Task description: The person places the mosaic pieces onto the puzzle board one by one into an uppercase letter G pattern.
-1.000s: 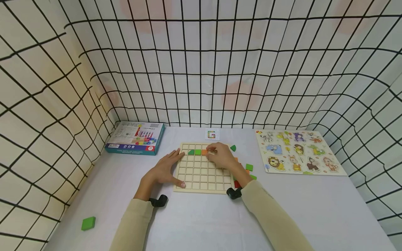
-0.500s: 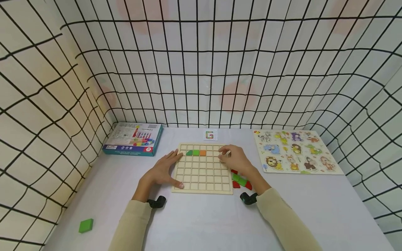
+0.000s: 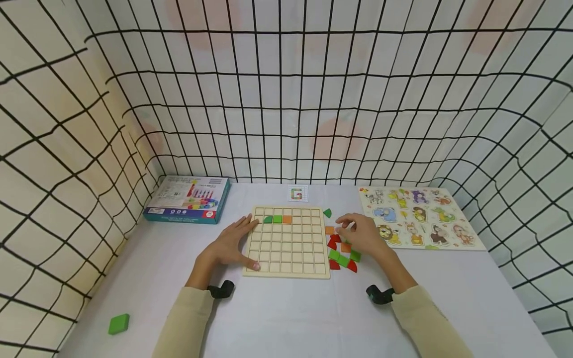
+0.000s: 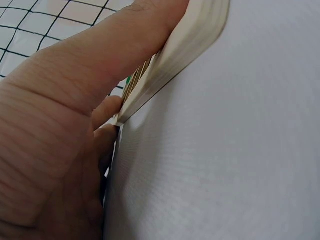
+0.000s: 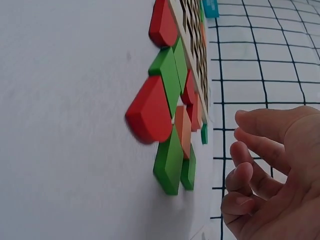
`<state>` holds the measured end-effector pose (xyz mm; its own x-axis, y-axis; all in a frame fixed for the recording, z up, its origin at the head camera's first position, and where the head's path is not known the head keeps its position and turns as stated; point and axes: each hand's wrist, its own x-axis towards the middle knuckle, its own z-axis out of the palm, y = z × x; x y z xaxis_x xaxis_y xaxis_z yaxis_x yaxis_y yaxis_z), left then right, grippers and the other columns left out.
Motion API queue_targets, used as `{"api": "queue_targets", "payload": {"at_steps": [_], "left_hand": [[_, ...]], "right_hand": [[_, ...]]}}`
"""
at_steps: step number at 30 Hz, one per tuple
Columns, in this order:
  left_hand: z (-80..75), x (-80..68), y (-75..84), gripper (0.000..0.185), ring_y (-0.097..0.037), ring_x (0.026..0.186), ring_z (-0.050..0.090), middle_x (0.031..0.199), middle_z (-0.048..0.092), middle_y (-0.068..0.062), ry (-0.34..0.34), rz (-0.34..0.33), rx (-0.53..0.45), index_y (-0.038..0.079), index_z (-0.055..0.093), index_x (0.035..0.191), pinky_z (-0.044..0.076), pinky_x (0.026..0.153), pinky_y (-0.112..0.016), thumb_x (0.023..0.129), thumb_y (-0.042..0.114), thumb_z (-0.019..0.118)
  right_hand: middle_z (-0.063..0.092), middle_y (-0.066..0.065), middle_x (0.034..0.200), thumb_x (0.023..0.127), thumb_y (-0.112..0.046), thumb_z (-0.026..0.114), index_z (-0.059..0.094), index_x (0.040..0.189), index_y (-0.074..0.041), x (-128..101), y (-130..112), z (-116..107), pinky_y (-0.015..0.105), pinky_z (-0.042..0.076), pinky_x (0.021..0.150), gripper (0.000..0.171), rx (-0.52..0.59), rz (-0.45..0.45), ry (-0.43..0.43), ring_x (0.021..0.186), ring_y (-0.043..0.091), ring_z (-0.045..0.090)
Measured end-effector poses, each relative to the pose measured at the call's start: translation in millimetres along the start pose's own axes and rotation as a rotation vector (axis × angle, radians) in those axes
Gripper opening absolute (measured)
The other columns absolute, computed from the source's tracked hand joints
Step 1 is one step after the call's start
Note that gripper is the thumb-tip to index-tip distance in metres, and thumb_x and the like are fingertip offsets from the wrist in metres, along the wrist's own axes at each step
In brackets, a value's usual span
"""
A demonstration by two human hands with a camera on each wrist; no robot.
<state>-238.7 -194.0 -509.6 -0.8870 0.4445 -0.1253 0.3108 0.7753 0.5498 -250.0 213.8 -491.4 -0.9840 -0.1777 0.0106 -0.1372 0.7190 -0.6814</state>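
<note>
Grid board point(image 3: 286, 242): we steady it under our flat left hand point(image 3: 230, 243) while our right hand point(image 3: 362, 237), fingers loosely curled and empty, should pinch one orange tile point(image 3: 345, 246) cleanly from the loose pile.

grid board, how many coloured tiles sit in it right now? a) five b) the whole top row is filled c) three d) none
c: the grid board holds only two green tiles and one orange tile, side by side in its second row, while the left hand rests on its left edge.
</note>
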Motion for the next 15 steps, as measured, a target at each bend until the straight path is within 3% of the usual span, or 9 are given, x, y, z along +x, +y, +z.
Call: {"api": "queue_targets", "payload": {"at_steps": [5,10,15], "left_hand": [[0.7,1.2,-1.7,0.136,-0.033,0.162,0.007,0.175,0.009,-0.004,0.005,-0.003,0.012,0.021,0.023,0.166,0.012,0.127,-0.064,0.058,0.069,0.091],[-0.8,2.9,-1.4,0.136,-0.033,0.162,0.007,0.175,0.009,-0.004,0.008,0.002,0.009,0.020,0.023,0.166,0.012,0.128,-0.064,0.058,0.068,0.091],[-0.1,1.2,-0.4,0.136,-0.033,0.162,0.007,0.175,0.009,-0.005,0.001,0.009,0.004,0.019,0.023,0.166,0.012,0.128,-0.063,0.059,0.066,0.092]], "right_hand": [[0.069,0.008,0.102,0.097,-0.024,0.073,0.074,0.119,-0.010,0,6,-6,0.029,0.044,0.061,0.026,-0.014,-0.007,0.022,0.074,0.020,0.051],[0.070,0.009,0.104,0.097,-0.025,0.071,0.074,0.119,-0.009,12,6,-5,0.030,0.047,0.066,0.027,-0.024,0.021,0.016,0.079,0.022,0.056],[0.071,0.012,0.110,0.098,-0.029,0.070,0.072,0.122,-0.008,27,1,0,0.029,0.048,0.063,0.032,-0.019,0.059,0.021,0.083,0.023,0.059]]}}
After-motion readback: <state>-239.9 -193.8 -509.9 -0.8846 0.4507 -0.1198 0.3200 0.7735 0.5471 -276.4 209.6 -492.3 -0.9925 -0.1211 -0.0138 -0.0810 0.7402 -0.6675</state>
